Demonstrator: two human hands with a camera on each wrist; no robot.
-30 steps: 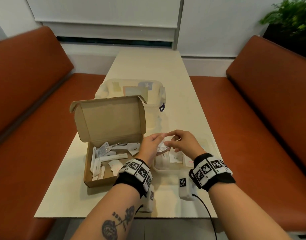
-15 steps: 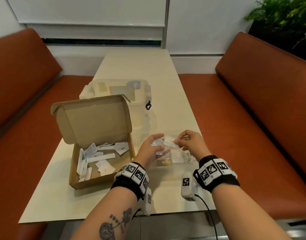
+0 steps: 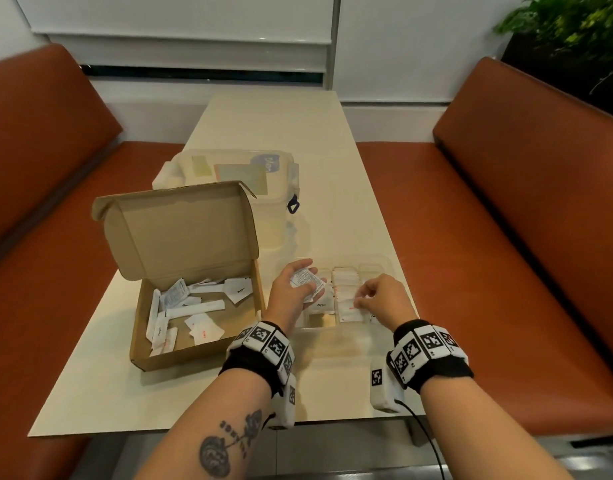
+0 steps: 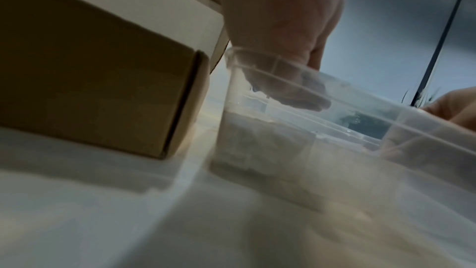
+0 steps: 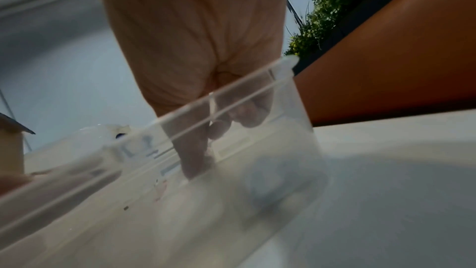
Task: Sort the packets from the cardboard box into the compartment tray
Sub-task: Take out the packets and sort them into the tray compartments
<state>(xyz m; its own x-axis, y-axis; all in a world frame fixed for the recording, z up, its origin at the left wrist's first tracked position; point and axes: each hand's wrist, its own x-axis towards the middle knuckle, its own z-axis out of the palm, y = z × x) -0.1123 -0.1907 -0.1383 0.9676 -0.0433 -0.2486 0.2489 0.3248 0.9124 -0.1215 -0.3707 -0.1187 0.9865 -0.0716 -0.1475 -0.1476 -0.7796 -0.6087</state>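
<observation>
Since the earlier frames, my right hand (image 3: 381, 297) is lowering from in front of my chest into the clear compartment tray (image 3: 378, 263), and the white packet (image 3: 350, 304) that both hands were holding together is now sitting under the right fingertips alone. My left hand (image 3: 293, 289) is holding a small stack of packets (image 3: 307, 280) with thumb and fingers curled round it, hovering over the left end of the tray.

Surroundings: the cardboard box (image 3: 194, 271) is standing open just left of the tray, its lid (image 3: 184, 230) upright, and loose white packets (image 3: 197, 313) are lying scattered inside it. A clear lidded tub (image 3: 229, 171) is sitting behind the box. Everything is resting on a cream table (image 3: 333, 150) between two orange benches (image 3: 523, 202), with a green plant (image 3: 568, 26) at the far right.

In the right wrist view, the tray's clear wall (image 5: 231, 109) is standing between the camera and my fingers (image 5: 195, 150), which are reaching down inside a compartment. In the left wrist view, the box corner (image 4: 180, 99) is sitting just beside the tray rim (image 4: 283, 72).

Grip state: my right thumb and forefinger are pinching the packet's near edge in the middle column of the tray, on top of packets already lying there. Another packet with dark print (image 3: 320, 304) is lying in the left column, below my left hand.
</observation>
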